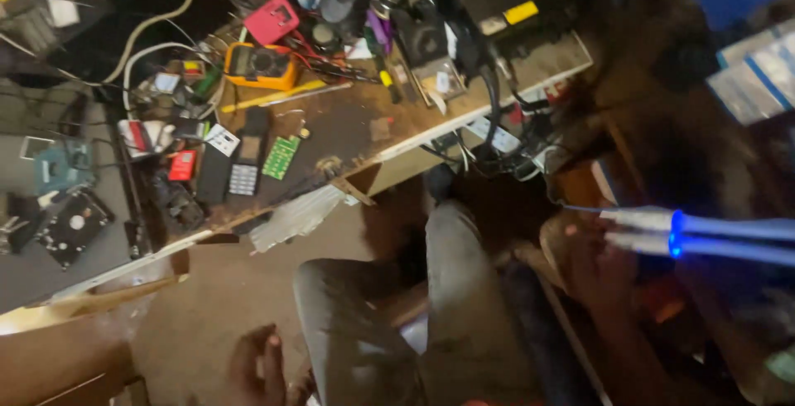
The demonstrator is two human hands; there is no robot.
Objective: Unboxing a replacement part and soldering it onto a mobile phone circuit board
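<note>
My left hand [257, 366] hangs low beside my left thigh, fingers loosely bent, and holds nothing. My right hand [592, 267] is blurred at the right, just under the metal front end of a blue-handled tool [712, 239]. The tool's two handles run off the right edge. A thin blue wire [580, 208] leads to its tip. Whether my fingers grip the tool or the wire is too blurred to tell. My legs in grey trousers [414, 315] fill the lower middle.
A worn workbench [348, 120] stretches across the top, its edge running diagonally. On it lie a yellow multimeter [261, 65], a pink case [272, 21], a green circuit board [281, 157], a keypad phone [246, 161], an open hard drive [74, 224], cables and small parts.
</note>
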